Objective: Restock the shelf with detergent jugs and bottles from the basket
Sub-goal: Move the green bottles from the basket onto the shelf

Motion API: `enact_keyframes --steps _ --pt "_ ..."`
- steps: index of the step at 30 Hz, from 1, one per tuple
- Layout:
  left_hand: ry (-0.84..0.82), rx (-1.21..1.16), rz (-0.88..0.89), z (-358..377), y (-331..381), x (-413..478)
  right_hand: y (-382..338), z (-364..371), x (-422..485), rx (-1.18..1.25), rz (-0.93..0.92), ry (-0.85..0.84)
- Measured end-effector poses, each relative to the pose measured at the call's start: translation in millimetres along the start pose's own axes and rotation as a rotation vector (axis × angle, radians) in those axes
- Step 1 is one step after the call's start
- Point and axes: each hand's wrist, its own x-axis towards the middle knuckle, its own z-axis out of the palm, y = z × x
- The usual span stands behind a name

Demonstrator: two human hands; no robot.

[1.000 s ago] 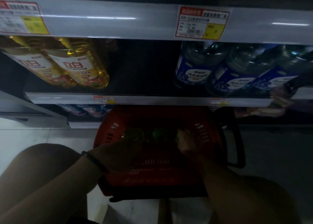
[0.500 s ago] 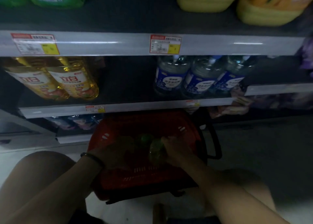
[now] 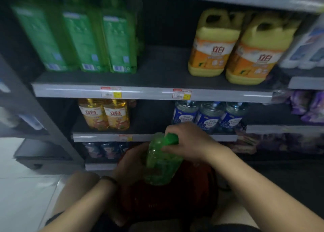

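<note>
We hold the green bottle [image 3: 161, 163] just above the red basket [image 3: 175, 202], right hand [image 3: 189, 140] curled round its neck, left hand [image 3: 129, 163] against its side, fingers hidden; slick plastic may slip, or clip the shelf edge [image 3: 98, 137].

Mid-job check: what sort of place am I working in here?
Most likely a shop aisle, the cleaning-products section: price tags on the shelf edges, rows of identical yellow detergent jugs and green bottles, and a red shopping basket.
</note>
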Motion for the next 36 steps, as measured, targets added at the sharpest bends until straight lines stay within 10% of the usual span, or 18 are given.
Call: enact_keyframes --steps 12,20,36 --pt "0.218 -0.146 0.106 -86 111 -10 -31 -82 6 0.514 0.055 0.396" --pt "0.289 -0.306 0.099 -125 164 29 -18 -35 26 0.854 0.035 0.197" --pt "0.34 -0.094 0.116 -182 154 128 17 -123 170 0.884 0.095 0.482"
